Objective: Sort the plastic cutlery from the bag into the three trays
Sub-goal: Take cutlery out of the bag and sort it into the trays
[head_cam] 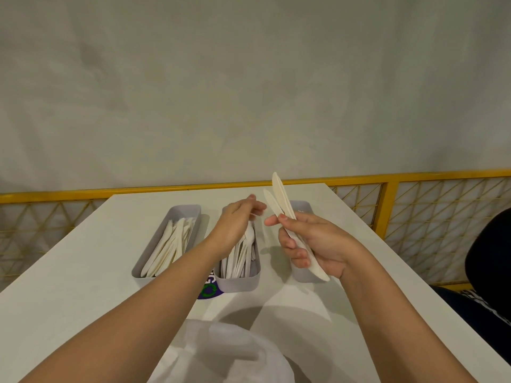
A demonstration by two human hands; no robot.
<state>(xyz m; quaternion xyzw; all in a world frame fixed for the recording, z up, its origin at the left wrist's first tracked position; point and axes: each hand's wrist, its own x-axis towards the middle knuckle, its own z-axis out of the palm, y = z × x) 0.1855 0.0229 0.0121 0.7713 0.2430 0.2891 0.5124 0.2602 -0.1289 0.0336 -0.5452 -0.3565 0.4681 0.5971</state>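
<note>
Your right hand (312, 244) grips knives (279, 194), partly hiding the right tray (304, 206). Your left hand (235, 219) pinches a white piece (253, 215) over the middle tray (237, 283).

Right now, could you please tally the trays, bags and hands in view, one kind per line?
Grey trays: 3 (left tray, middle tray, right tray)
Bag: 1
Hands: 2 (left hand; right hand, gripping knives)
Total: 6

Plain room; white table (83, 272), yellow railing (442, 176)
</note>
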